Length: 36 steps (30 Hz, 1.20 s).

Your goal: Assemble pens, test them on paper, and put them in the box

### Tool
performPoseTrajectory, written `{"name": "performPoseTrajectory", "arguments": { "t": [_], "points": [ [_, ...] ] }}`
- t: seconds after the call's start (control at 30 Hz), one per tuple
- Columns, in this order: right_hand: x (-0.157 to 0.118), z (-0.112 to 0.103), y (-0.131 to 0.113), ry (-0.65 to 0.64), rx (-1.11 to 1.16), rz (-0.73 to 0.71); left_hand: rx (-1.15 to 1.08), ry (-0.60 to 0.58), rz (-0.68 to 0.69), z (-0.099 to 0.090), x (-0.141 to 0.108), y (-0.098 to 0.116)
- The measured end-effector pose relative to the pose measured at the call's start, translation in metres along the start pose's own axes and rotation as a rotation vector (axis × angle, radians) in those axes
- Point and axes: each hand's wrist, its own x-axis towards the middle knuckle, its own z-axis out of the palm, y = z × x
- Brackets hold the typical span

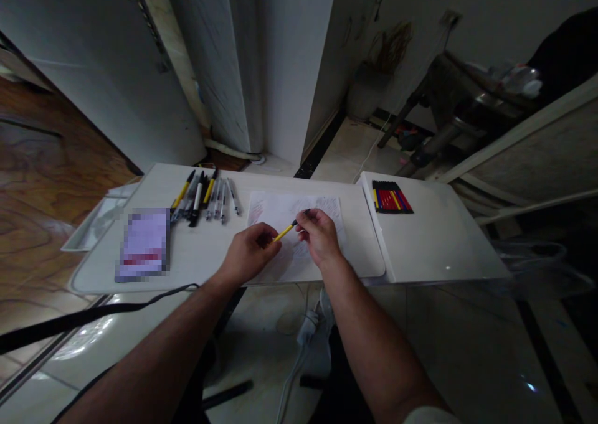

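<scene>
Between my two hands is a slim yellow pen with a black end, held slantwise above a sheet of paper. My left hand pinches its lower yellow end. The fingers of my right hand close around the black upper end, which may be a cap. Scribbled marks cover parts of the paper, and my hands hide its middle. Left of the paper lies a group of pens: yellow-and-black, white-and-black and clear ones. On the right, a row of coloured pens with black ends lies side by side.
The narrow white table adjoins another white surface on the right. A purple blurred-out item lies at the left. A black strap crosses the lower left. Beneath the table run white cables.
</scene>
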Motion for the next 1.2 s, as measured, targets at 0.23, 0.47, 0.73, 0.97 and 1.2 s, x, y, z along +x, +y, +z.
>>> {"name": "performPoseTrajectory", "arguments": {
  "t": [0.23,0.47,0.73,0.97,1.2],
  "points": [
    [0.0009,-0.0011,0.0009,0.001,-0.022,-0.012,0.021,-0.007,0.023,0.0013,0.0008,-0.0048],
    [0.0007,-0.0011,-0.0001,-0.008,-0.048,-0.026,-0.04,-0.038,0.011,0.0013,0.0,-0.0056],
    [0.0004,-0.001,-0.0013,-0.032,-0.036,-0.025,-0.048,-0.094,0.011,-0.003,-0.0001,0.0006],
    [-0.0004,-0.002,-0.0025,-0.096,-0.02,-0.034,-0.09,-0.173,0.022,-0.0037,-0.0001,-0.0031],
    [-0.0024,0.0004,-0.0059,-0.128,0.011,-0.031,-0.044,-0.056,0.05,-0.0014,-0.0005,-0.0012]
  ]
}}
